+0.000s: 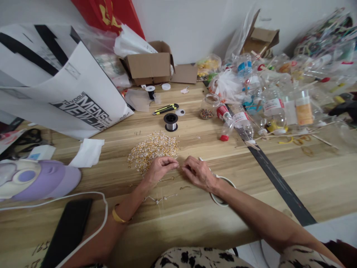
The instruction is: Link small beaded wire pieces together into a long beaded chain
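The left hand (162, 168) draws thumb and finger together just beside the right hand (199, 173), whose fingers curl; what either holds, one cannot tell. Chains (157, 201) lie on the desk (195, 223) nearer the body than both hands. Just beyond the left hand spreads a heap (153, 149) of small links; farther, a spool (171, 125).

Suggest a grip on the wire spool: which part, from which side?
Probably pinch the rim of the upper black flange from above: the wire spool stands upright, that flange overhangs the wound wire, and the pile of gold and silver pieces lies on its near side.
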`<control>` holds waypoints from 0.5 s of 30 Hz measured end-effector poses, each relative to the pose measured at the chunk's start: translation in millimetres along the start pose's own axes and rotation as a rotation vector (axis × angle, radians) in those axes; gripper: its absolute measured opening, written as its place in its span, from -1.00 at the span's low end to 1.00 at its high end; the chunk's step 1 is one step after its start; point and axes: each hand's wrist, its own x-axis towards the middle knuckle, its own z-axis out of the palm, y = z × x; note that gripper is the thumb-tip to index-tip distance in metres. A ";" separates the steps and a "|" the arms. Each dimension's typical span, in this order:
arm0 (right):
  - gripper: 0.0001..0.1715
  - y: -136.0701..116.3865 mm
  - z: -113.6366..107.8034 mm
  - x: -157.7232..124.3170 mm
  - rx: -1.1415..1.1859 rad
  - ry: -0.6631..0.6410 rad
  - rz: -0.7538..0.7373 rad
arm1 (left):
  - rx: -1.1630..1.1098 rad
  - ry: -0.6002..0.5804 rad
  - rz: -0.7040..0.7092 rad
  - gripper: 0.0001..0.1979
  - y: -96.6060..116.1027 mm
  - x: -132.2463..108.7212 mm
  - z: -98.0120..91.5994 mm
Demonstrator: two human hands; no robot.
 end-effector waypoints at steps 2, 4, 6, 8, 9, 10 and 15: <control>-0.91 0.6 0.4 -0.2 -0.008 0.000 -0.003 | -0.005 -0.001 0.005 -0.84 -0.1 0.2 0.3; -0.91 1.0 0.5 -0.3 -0.015 -0.004 0.002 | -0.008 -0.003 0.010 -0.84 -0.2 0.5 0.5; -0.91 1.2 0.5 -0.5 -0.013 -0.011 0.008 | -0.011 -0.003 0.009 -0.83 -0.3 0.6 0.6; -0.91 1.2 0.6 -0.6 -0.011 -0.013 0.008 | -0.015 0.000 0.005 -0.83 -0.3 0.6 0.5; -0.91 1.3 0.6 -0.6 -0.014 -0.011 0.007 | -0.014 0.002 0.006 -0.83 -0.2 0.4 0.4; -0.91 1.3 0.7 -0.6 -0.017 -0.007 0.006 | -0.013 0.005 0.006 -0.83 0.0 0.2 0.4; -0.92 0.8 0.8 -0.3 -0.018 0.009 0.000 | -0.004 0.003 -0.001 -0.85 1.5 -1.1 0.6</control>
